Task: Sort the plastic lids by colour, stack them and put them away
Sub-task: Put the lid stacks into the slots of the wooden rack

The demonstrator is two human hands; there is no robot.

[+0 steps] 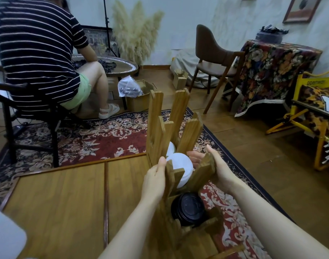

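Since white lids [180,166] and black lids [188,207] sit stacked in separate compartments, both the left hand [154,179] and the right hand [218,166] grip the wooden rack [191,131], so probably only stowing remains.

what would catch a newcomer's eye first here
The wooden rack at centre, gripped on both sides by the left hand and right hand. White lids sit in its middle slot and black lids in the nearer one. A person in a striped top sits at upper left.

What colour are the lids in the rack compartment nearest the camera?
Black lids, stacked in the wooden rack; the head view shows them.
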